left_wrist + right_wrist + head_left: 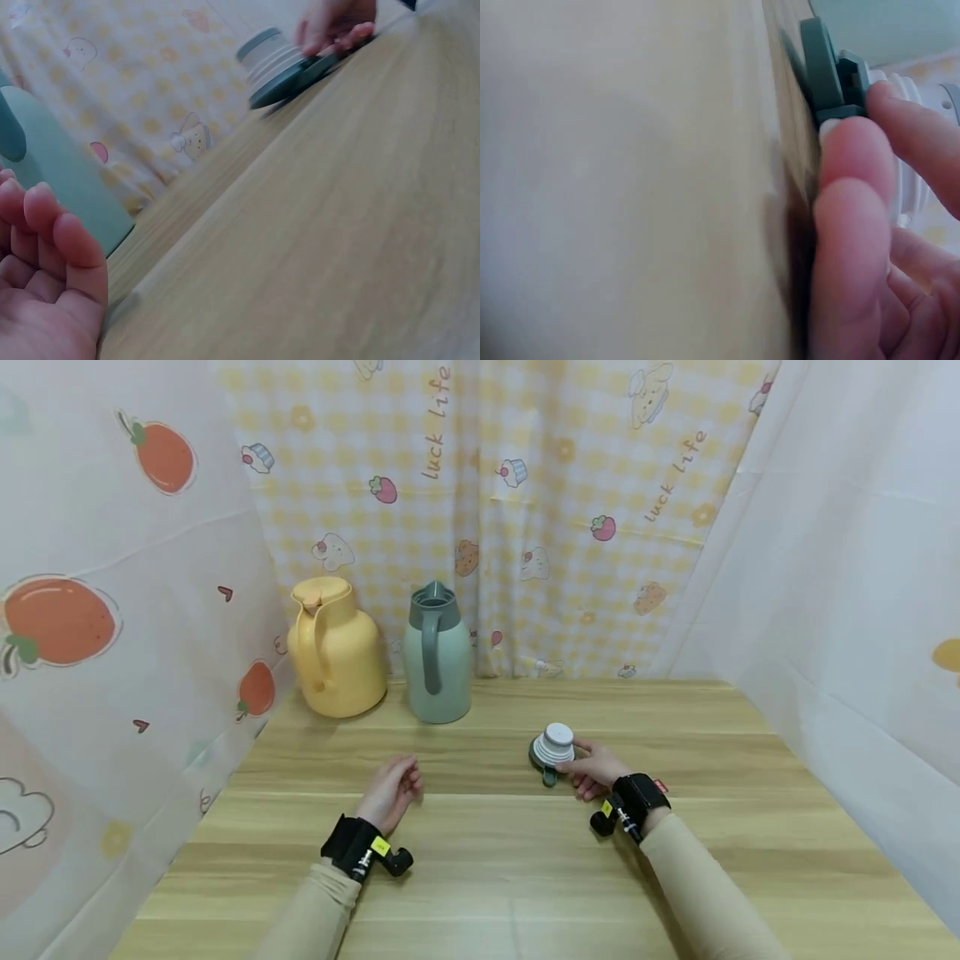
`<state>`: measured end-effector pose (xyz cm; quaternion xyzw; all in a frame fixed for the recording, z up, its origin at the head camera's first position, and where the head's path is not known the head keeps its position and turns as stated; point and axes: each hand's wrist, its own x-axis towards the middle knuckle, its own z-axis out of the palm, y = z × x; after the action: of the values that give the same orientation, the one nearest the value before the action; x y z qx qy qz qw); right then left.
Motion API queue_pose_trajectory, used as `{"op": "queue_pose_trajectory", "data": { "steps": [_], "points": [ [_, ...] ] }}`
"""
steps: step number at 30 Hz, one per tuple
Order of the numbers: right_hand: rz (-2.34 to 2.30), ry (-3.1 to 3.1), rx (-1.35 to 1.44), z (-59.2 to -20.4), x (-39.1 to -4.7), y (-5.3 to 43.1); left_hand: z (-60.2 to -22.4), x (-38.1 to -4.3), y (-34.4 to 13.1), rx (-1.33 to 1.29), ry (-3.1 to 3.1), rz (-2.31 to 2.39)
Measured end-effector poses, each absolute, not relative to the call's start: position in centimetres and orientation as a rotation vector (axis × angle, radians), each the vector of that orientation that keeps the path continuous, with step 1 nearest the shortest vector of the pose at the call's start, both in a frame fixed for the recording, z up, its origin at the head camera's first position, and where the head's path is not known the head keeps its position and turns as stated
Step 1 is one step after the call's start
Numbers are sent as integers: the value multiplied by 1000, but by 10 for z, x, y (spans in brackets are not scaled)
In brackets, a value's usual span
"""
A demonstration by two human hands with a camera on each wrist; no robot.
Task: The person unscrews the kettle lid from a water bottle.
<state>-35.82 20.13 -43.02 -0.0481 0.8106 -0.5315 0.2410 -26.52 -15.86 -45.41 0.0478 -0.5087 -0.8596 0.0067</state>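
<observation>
My right hand (596, 767) holds a jug lid (557, 743) at its right side, thumb and finger around it. The lid lies upside down close over the table, its white ribbed stopper up and its dark green rim and tab below. In the right wrist view a fingertip is right at the green tab (821, 67); the left wrist view shows the lid (276, 69) side on. My left hand (392, 793) rests by the table at left, fingers loosely curled and holding nothing. Beyond it stands a light green thermos jug (442, 664), its top lidless, its dark green handle facing me.
A yellow thermos jug (348, 660) with its lid on stands left of the green one. Both are near the back of the wooden table (480, 860). A yellow checked curtain (525, 527) hangs behind, and white printed curtains (847, 568) close off both sides.
</observation>
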Motion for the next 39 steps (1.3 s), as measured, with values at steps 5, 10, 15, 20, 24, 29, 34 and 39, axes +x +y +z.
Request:
{"op": "queue_pose_trajectory", "data": {
  "steps": [5,10,15,20,24,29,34,39],
  "points": [
    [-1443,2235,-136,-422,-375,186,-450,-269,-149,132,-1678,-2620],
    [-1439,2214,-154,-429,-404,177,-450,-272,-143,128,-1679,-2628],
    [-1451,2159,-171,-451,-438,176,-455,-271,-139,141,-1697,-2642],
    [-1486,2116,-188,-465,-457,176,-462,-269,-136,88,-1721,-2663],
    [-1493,2095,-172,-467,-465,174,-469,-266,-134,33,-1744,-2694],
    [-1477,2065,-222,-462,-479,169,-473,-264,-134,-15,-1761,-2714],
    [-1463,2041,-289,-449,-493,152,-470,-266,-143,-34,-1768,-2690],
    [-1425,2075,-340,-420,-487,123,-468,-270,-161,-11,-1741,-2656]
  ]
}}
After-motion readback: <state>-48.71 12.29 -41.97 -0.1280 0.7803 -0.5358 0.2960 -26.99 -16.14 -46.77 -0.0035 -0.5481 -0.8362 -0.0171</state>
